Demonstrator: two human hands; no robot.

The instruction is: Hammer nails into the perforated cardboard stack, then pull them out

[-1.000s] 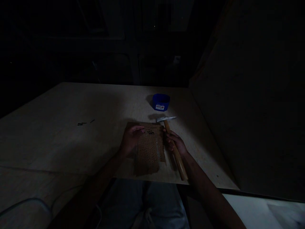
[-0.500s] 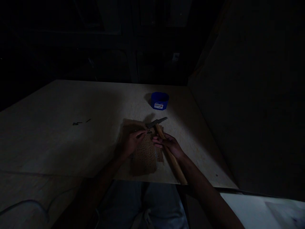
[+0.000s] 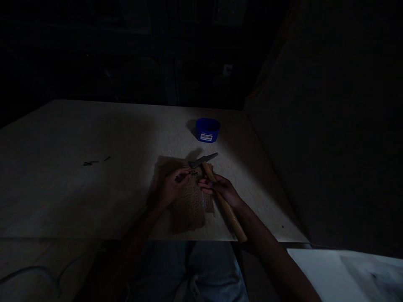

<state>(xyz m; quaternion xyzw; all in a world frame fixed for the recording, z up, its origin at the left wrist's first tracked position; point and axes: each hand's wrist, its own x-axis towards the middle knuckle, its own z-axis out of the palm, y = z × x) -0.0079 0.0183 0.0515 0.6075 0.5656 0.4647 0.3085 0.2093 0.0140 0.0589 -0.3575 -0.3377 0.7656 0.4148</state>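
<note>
A: Light poor. Right hand?

B: Grip closed round the wooden handle of a hammer. Handle slants, butt toward the wearer; metal head over the far part of some brown cardboard. Whether head touches cardboard: cannot tell.

A: Left hand?

B: At the cardboard's left side, fingers curled, tips just beside a cluster of small dark pieces, nail-like. Grip uncertain; too dark to tell whether finger and thumb meet or pinch anything.

A: Position of cluster?

B: On the far part of the cardboard, between the two hands, just on the near side of the hammer head.

A: Surroundings?

B: Cardboard lies on a pale counter, near its front edge. Beyond the hammer, a blue tub, upright, white label facing the wearer. Well apart to the left, a few loose dark slivers. Cable at lower left. Wearer's jeans below the counter edge.
</note>
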